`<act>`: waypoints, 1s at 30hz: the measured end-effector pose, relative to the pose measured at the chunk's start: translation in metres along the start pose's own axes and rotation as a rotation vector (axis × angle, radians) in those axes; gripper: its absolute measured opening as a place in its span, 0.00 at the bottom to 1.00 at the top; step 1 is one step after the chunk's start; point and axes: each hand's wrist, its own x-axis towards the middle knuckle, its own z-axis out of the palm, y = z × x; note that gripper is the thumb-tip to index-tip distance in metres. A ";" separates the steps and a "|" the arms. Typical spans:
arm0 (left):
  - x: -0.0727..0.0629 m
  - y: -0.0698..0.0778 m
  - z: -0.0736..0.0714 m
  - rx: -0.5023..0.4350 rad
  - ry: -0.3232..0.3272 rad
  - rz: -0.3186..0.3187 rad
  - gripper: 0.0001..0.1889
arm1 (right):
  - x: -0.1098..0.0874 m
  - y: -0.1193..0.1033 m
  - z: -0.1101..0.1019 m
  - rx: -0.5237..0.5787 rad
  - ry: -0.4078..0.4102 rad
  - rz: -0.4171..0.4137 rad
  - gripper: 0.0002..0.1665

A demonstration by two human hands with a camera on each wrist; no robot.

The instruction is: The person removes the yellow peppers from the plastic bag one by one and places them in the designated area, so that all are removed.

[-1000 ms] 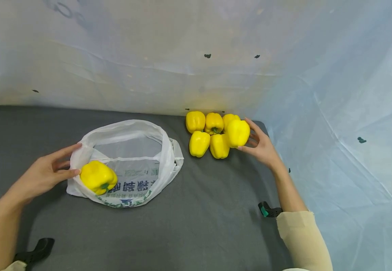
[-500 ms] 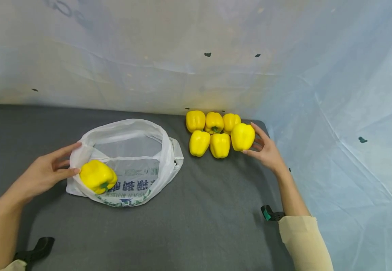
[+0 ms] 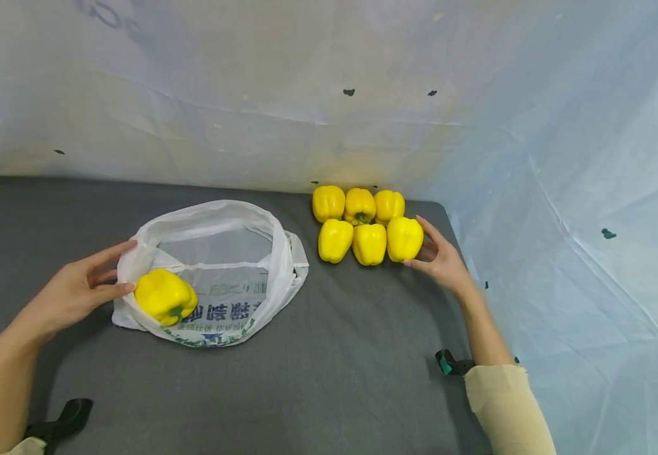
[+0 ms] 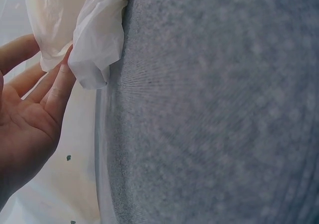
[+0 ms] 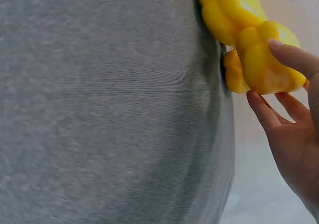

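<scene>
A white plastic bag with printing on it lies on the grey table with its mouth spread wide. Inside its left side is a yellow bell pepper. My left hand holds the bag's left rim, thumb and index finger apart on the plastic; the left wrist view shows the fingers against the white film. At the right, my right hand grips another yellow bell pepper between thumb and fingers, beside the front row of peppers. Whether its underside touches the table, I cannot tell.
Several yellow bell peppers stand in two rows near the table's back right corner. Pale sheeting hangs behind the table and at its right side.
My right hand has moved the gripped pepper from over the back peppers to the right, then down toward the front row's right end. The left hand and bag have stayed still.
</scene>
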 end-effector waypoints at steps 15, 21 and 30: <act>0.000 0.002 0.001 0.000 -0.017 -0.013 0.46 | 0.002 0.032 0.007 -0.033 0.035 0.011 0.57; 0.000 0.002 0.000 0.000 -0.011 -0.009 0.46 | 0.004 0.037 0.011 0.001 0.022 0.033 0.57; 0.000 0.002 0.001 -0.005 -0.010 -0.026 0.46 | 0.004 0.024 0.015 0.045 0.000 0.033 0.55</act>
